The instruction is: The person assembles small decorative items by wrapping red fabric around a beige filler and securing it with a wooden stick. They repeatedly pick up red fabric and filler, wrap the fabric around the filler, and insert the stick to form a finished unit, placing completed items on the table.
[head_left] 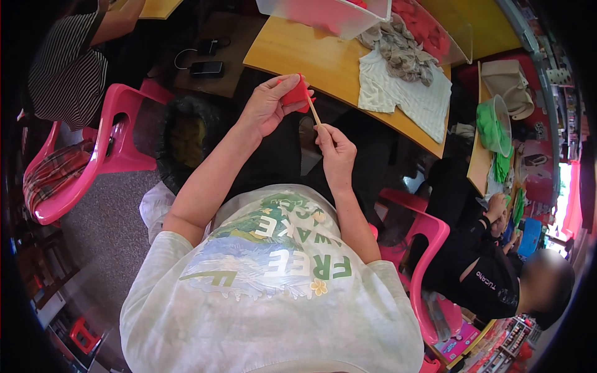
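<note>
A small piece of red fabric [295, 92] is pinched between the thumb and fingers of my left hand [268, 107], up in front of me over my lap. My right hand [336, 153] grips the lower end of a thin wooden stick [313, 113]. The stick's upper end meets the red fabric; whether it goes inside a fold I cannot tell. Both hands are held off the wooden table [298, 51], at its near edge.
On the table lie a white cloth garment [398, 87], a crumpled grey-beige cloth [407, 53] and a white plastic bin [329, 15] with red pieces. A dark-lined bin [163, 140] stands by my left arm. Pink chairs [118, 133] and co-workers [479, 267] flank me.
</note>
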### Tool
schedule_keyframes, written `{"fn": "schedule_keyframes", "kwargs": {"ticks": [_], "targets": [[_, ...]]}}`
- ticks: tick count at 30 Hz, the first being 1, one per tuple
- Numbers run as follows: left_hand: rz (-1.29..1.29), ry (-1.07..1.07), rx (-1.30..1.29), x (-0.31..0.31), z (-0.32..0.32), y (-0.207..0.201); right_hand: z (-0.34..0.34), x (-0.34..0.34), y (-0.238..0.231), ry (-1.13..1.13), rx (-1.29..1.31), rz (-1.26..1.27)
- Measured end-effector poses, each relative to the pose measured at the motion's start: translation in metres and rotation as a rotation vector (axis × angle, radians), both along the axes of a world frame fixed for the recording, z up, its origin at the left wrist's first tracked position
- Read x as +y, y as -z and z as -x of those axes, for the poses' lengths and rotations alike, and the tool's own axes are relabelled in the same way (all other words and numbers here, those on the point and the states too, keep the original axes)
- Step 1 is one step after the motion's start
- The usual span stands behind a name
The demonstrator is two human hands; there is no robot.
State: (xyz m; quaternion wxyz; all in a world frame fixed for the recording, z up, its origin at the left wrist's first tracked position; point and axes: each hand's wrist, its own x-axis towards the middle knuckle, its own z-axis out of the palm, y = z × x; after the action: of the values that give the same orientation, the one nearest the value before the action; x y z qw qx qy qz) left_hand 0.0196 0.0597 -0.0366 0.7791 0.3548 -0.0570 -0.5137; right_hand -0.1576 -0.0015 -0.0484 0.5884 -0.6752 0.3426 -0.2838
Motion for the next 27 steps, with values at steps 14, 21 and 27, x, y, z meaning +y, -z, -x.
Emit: {"fn": "schedule_keyframes", "kwargs": {"ticks": [14, 21, 27], "targets": [[-0.096, 0.048, -0.084, 0.003, -0.006, 0.012, -0.008, 0.002, 0.014, -0.139, -0.282, -0.91], [-0.165, -0.023, -0.076, 0.004, -0.011, 0.019, 0.003, -0.013, 0.013, -0.128, -0.1, -0.535], [-0.143, 0.013, -0.135, 0.005, -0.012, 0.016, 0.017, -0.035, -0.002, -0.225, 0.113, -0.259]]}}
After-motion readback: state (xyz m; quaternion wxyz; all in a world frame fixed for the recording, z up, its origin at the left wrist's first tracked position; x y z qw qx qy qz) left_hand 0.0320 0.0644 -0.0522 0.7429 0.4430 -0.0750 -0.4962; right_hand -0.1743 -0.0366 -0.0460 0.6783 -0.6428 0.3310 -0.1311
